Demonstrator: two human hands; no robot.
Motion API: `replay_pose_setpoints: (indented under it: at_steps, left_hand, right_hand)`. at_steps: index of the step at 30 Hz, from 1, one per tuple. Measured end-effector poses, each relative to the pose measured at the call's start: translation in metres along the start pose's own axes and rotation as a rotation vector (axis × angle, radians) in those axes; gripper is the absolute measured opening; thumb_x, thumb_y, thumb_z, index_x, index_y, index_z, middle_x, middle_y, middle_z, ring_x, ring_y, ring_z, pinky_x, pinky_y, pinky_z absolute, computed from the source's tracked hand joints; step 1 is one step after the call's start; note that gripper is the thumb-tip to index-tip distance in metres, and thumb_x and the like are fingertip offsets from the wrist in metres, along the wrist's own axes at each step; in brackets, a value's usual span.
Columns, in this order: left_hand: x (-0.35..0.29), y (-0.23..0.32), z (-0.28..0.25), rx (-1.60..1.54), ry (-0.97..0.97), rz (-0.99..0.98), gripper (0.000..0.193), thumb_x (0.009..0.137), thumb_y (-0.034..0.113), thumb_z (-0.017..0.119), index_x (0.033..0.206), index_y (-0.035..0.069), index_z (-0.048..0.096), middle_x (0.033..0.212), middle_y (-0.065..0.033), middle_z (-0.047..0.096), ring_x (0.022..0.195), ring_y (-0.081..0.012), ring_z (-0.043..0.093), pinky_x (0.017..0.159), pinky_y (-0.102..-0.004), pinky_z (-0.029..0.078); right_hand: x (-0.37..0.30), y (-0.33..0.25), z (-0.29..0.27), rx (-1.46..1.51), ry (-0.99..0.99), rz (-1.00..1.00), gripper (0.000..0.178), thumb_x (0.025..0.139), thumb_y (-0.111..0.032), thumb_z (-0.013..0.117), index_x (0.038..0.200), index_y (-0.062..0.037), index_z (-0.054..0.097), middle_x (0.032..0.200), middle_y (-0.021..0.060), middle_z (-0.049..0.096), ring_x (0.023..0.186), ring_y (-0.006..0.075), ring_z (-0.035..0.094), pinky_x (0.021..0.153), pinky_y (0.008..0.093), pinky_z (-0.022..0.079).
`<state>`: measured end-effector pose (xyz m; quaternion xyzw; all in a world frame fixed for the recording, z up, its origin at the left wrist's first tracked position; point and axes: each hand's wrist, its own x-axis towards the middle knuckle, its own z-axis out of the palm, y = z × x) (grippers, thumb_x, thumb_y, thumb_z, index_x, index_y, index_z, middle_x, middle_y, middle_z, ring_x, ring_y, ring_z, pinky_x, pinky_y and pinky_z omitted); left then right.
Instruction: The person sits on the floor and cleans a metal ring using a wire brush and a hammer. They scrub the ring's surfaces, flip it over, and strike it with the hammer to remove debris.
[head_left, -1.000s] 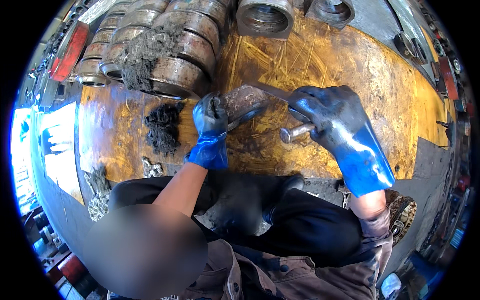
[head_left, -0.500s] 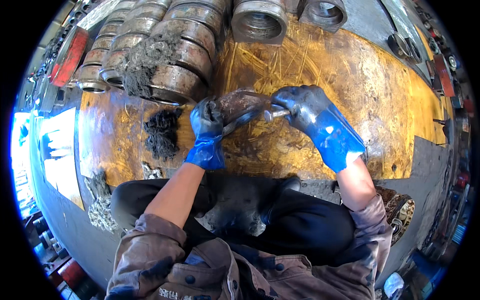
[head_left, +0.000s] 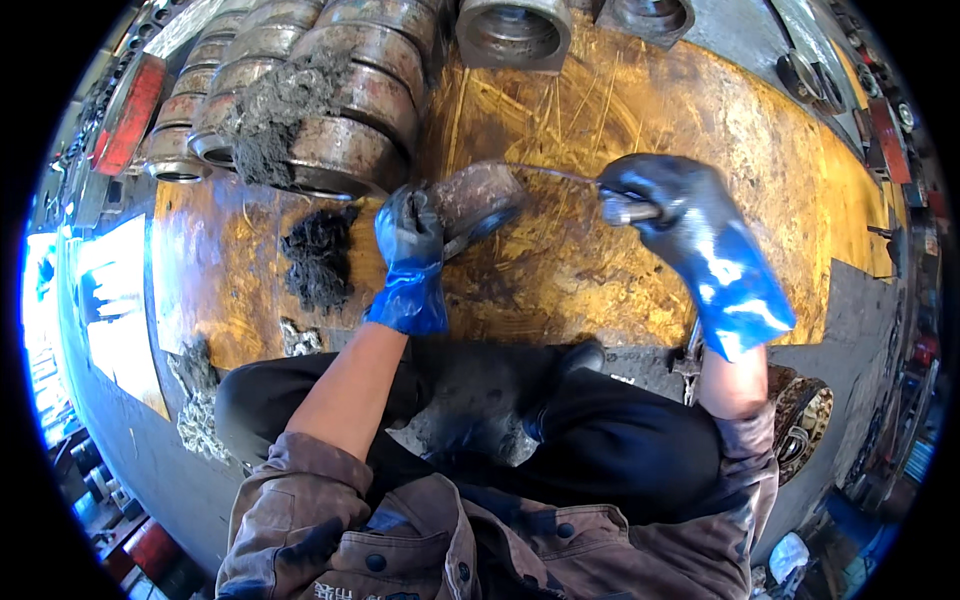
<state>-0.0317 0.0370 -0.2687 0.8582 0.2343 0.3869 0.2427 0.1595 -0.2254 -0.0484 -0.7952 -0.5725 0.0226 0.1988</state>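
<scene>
My left hand, in a blue glove with a blackened palm, grips a rusty, thick-walled metal ring tilted above the stained board. My right hand, gloved alike, is closed round a short metal rod with a blunt end; whether it belongs to a longer tool is hidden in the fist. A thin dark strand stretches from the ring's upper edge to my right fingers. Beside my left hand lies a clump of black rag or fibre.
Rows of similar rusty rings stand at the back left, a grey fibre wad on them. Two square-based metal collars, one nearer the middle, sit at the far edge. The yellow-stained board lies before my knees.
My right hand has moved right, away from the ring, with the metal rod. A thin strand now spans the gap. My left hand still holds the ring in nearly the same place.
</scene>
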Motion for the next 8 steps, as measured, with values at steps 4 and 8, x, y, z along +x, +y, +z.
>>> replay_pose_setpoints:
  at_steps: [4, 8]
  left_hand:
    - [0.001, -0.003, 0.008, 0.014, -0.009, 0.014, 0.02, 0.095, 0.017, 0.062, 0.102, 0.001, 0.072, 0.101, -0.0217, 0.073, 0.092, -0.0422, 0.069, 0.086, -0.049, 0.055]
    - [0.002, -0.002, 0.015, -0.046, -0.006, 0.013, 0.023, 0.095, 0.02, 0.064, 0.105, 0.001, 0.072, 0.104, -0.0214, 0.074, 0.095, -0.0402, 0.07, 0.091, -0.0495, 0.054]
  right_hand:
    - [0.009, 0.0, 0.014, -0.015, -0.194, 0.035, 0.027, 0.074, -0.001, 0.076, 0.096, -0.0155, 0.073, 0.098, 0.0036, 0.075, 0.091, 0.029, 0.073, 0.075, 0.0406, 0.059]
    - [0.006, -0.001, 0.009, -0.152, -0.266, 0.073, 0.028, 0.084, -0.013, 0.071, 0.11, -0.0221, 0.069, 0.107, 0.0016, 0.074, 0.1, 0.0282, 0.072, 0.083, 0.0411, 0.059]
